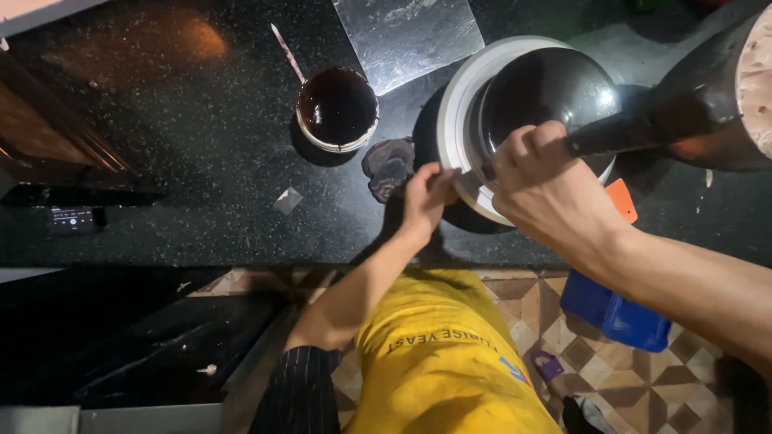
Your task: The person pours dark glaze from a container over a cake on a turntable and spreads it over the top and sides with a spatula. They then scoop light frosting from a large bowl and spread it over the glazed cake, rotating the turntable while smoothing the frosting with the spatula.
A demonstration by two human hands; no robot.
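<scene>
The right hand sits in the middle right of the frame, fingers closed tight around the dark handle of a tool. The tool lies across a shiny dark cake on a white turntable, in the upper middle. The left hand is just left of it, fingers pinched on the turntable's edge. A bowl of dark chocolate with a stick in it stands near, to the left, on the black counter. A crumpled cloth lies between bowl and turntable.

black speckled counter, glossy dark brown cake on white turntable, yellow apron, brown-and-cream checked floor, blue tub
</scene>
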